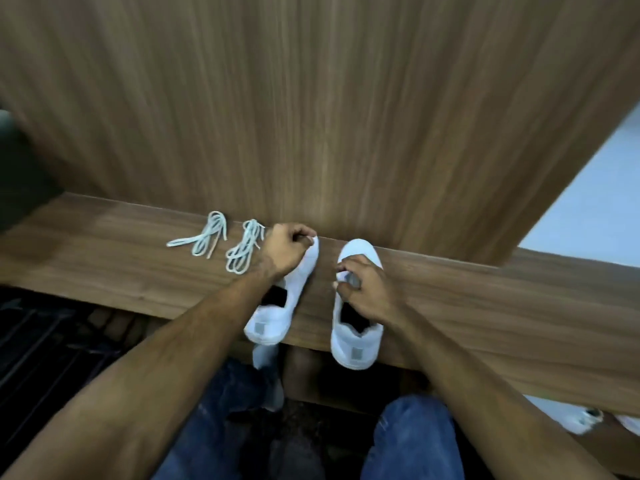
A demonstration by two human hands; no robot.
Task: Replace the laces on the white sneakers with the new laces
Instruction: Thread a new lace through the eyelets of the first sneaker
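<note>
Two white sneakers stand on a narrow wooden ledge (pixel 485 306), toes toward the wall. My left hand (pixel 285 247) grips the toe end of the left sneaker (pixel 277 320), fingers curled round its tip. My right hand (pixel 367 289) lies over the lacing area of the right sneaker (pixel 356 344), fingers curled on something small and white there. Two bundles of new pale laces lie on the ledge to the left, one (pixel 204 237) farther left and one (pixel 242 251) close beside my left wrist. A white strip (pixel 261 355) hangs off the ledge below the left sneaker's heel.
A tall wooden panel (pixel 311 98) rises directly behind the ledge. My knees in blue jeans (pixel 412 441) are below the ledge edge. Other white shoes (pixel 575 419) lie on the floor at lower right. A dark grate (pixel 41 348) is at lower left.
</note>
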